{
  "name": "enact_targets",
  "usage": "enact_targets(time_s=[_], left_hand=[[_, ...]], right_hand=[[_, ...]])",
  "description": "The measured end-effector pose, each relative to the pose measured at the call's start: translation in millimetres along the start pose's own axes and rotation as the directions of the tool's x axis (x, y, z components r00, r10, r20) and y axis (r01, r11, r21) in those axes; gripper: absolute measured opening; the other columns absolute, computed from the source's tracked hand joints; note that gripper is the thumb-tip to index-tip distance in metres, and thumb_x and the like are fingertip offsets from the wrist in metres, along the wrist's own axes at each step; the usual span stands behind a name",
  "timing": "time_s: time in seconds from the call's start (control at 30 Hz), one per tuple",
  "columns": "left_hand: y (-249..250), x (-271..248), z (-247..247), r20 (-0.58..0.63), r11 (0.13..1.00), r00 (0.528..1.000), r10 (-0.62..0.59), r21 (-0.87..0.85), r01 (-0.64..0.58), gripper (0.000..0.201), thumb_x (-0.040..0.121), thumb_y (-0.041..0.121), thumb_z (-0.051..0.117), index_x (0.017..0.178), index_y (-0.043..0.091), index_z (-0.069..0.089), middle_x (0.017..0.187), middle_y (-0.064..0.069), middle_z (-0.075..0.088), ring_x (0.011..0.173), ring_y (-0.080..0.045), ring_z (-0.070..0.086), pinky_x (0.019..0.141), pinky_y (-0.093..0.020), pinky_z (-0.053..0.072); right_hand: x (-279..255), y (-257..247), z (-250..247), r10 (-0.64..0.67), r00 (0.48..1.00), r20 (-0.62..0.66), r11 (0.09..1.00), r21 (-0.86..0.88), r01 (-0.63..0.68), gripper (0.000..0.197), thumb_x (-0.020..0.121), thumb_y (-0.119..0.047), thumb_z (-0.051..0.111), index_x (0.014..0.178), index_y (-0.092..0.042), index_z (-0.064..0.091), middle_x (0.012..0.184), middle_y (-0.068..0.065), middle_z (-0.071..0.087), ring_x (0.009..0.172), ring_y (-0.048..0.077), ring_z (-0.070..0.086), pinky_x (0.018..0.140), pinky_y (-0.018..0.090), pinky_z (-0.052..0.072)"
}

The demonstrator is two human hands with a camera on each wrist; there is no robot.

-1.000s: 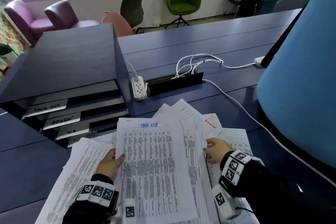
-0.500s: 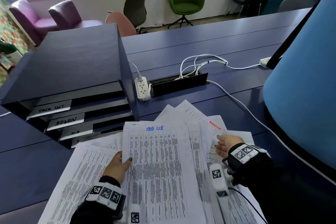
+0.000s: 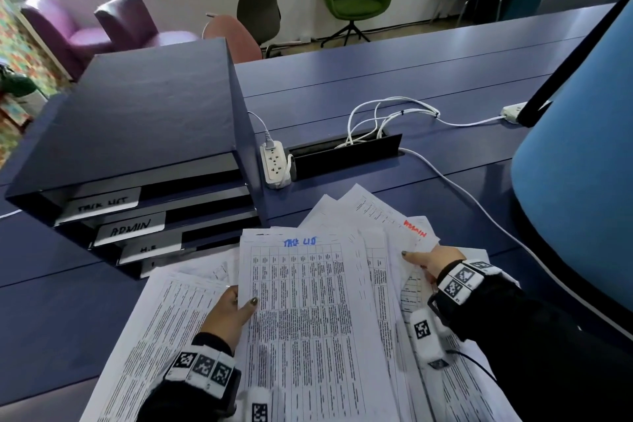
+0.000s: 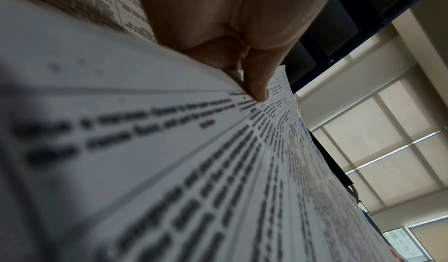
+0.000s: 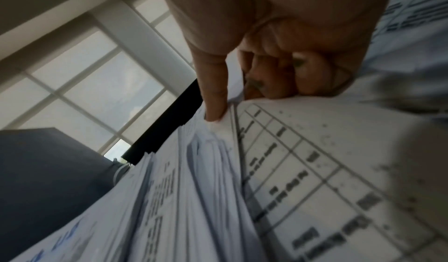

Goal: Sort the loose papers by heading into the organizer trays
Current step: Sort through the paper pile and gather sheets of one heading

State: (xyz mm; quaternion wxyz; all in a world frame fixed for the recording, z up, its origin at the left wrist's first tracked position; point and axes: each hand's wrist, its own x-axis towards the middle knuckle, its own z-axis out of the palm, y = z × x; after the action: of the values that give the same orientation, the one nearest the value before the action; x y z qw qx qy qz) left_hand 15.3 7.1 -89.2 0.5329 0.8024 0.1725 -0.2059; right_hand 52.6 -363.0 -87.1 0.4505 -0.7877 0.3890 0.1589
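Dark blue desk (image 3: 394,86), office chairs and a window behind; white power strip (image 3: 275,161) and cables near the middle. Organizer (image 3: 137,120) sat at the left of the desk, tray fronts facing the person, labels readable as "ADMIN" (image 3: 132,228) and roughly "TASK LIST" (image 3: 102,204); the lower ones were too small to tell.

Loose papers (image 3: 383,216) were fanned on the desk in front of the organizer. Top sheet (image 3: 308,312), blue handwritten heading, lay portrait: long axis ran away from the person, heading end toward the trays.

Left hand (image 3: 227,313) pinched that sheet's left edge, thumb on top, fingers underneath. Right hand (image 3: 433,260) gripped the right side of the fan, thumb on top and fingers curled underneath; a red-headed sheet (image 3: 416,228) lay just beyond it.

Handling, my read: single sheets are light, floppy and slick on each other. A one-edge pinch will droop, so support a long edge or both sides and feed the short end into the tray slot.
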Motion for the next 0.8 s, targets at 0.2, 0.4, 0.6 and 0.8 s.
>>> enact_targets(time_s=[0.2, 0.4, 0.6, 0.8], left_hand=[[-5, 6, -3, 0.016, 0.999, 0.999, -0.029, -0.016, 0.03, 0.029, 0.091, 0.021, 0.057, 0.118, 0.018, 0.048, 0.122, -0.009, 0.06, 0.109, -0.03, 0.059, 0.1, -0.051, 0.042], [-3, 4, -1, 0.013, 1.0, 1.0, -0.008, 0.005, 0.008, 0.031, 0.091, 0.019, 0.058, 0.12, 0.012, 0.049, 0.119, -0.008, 0.06, 0.108, -0.028, 0.059, 0.101, -0.048, 0.042], [-3, 6, -3, 0.019, 0.999, 1.0, -0.023, -0.032, 0.024, 0.017, 0.089, 0.018, 0.06, 0.102, 0.026, 0.052, 0.116, -0.009, 0.063, 0.105, -0.03, 0.061, 0.099, -0.052, 0.043], [-5, 10, -3, 0.002, 0.999, 1.0, -0.03, -0.025, 0.03, 0.017, 0.089, 0.018, 0.06, 0.103, 0.025, 0.052, 0.115, -0.011, 0.064, 0.103, -0.033, 0.062, 0.097, -0.054, 0.044]], right_hand=[[-9, -7, -3, -0.056, 0.998, 0.01, 0.982, -0.179, 0.057, 0.05, 0.072, -0.04, 0.077, 0.107, -0.01, 0.06, 0.103, 0.01, 0.068, 0.091, 0.027, 0.064, 0.08, 0.03, 0.05], [-12, -5, -4, -0.085, 0.993, -0.077, 0.993, -0.086, 0.078, 0.049, 0.066, -0.031, 0.083, 0.104, -0.004, 0.066, 0.099, 0.014, 0.07, 0.092, 0.031, 0.066, 0.088, 0.042, 0.053], [-22, -9, -31, -0.14, 0.978, -0.153, 0.99, -0.008, 0.141, 0.03, 0.077, -0.018, 0.076, 0.1, -0.002, 0.068, 0.086, 0.01, 0.067, 0.066, 0.02, 0.059, 0.056, 0.026, 0.046], [-13, -13, -86, -0.144, 0.978, -0.153, 0.99, -0.025, 0.142, 0.028, 0.083, -0.018, 0.069, 0.098, 0.006, 0.066, 0.055, 0.006, 0.057, 0.043, 0.018, 0.044, 0.044, 0.024, 0.035]])
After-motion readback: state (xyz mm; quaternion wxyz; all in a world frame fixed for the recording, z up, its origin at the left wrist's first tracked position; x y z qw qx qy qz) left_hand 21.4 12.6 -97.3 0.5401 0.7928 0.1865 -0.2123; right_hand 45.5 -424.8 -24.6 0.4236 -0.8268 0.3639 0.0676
